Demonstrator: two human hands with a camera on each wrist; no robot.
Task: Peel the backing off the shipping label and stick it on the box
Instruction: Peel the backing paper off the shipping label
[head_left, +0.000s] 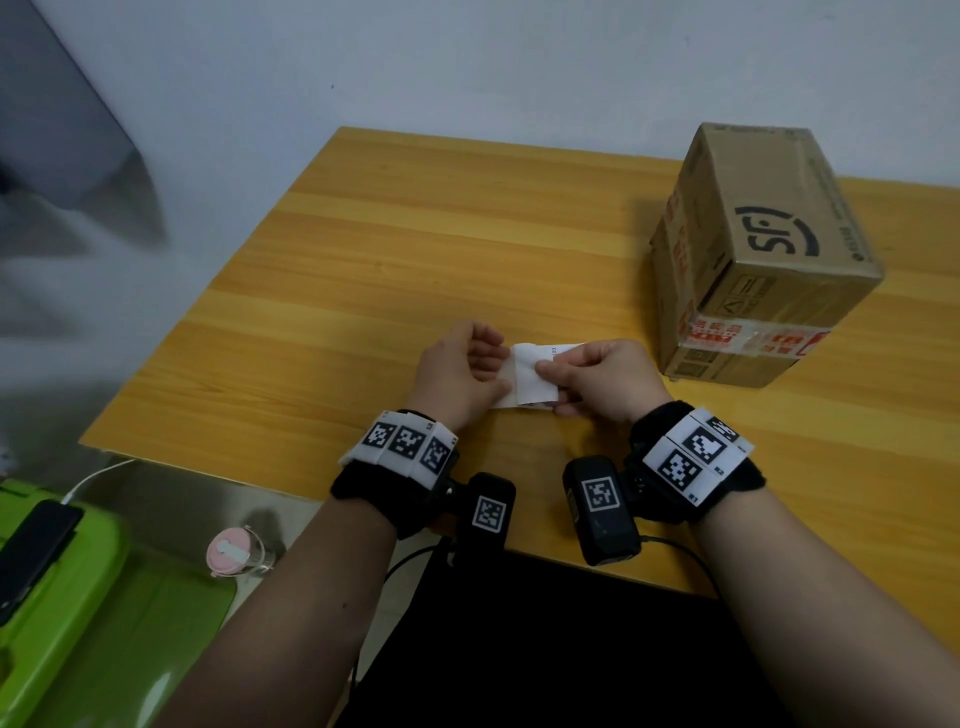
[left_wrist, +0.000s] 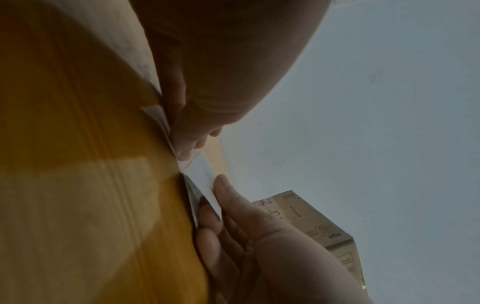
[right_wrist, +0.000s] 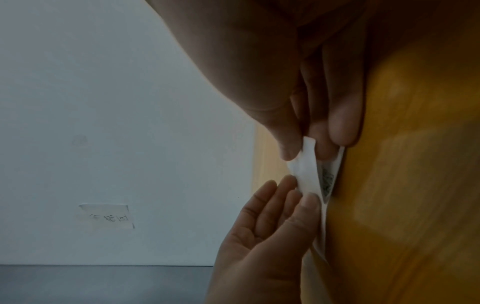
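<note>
A small white shipping label (head_left: 532, 376) is held just above the wooden table (head_left: 415, 234), near its front middle. My left hand (head_left: 506, 371) pinches its left end, thumb on top. At the right end my right hand (head_left: 545, 376) pinches it with curled fingers. In the right wrist view a plain white layer (right_wrist: 306, 174) curls away from a printed layer (right_wrist: 327, 181), and my right hand (right_wrist: 303, 148) grips the curled one. Which layer is the backing I cannot tell. The brown cardboard box (head_left: 763, 249) stands upright at the far right, apart from both hands.
A green bin (head_left: 78, 597) with a dark phone (head_left: 31, 551) on it sits on the floor at the lower left, beside a pink-lidded cup (head_left: 234, 556). The table's far edge meets a pale wall. A taped note (right_wrist: 106, 217) is on that wall.
</note>
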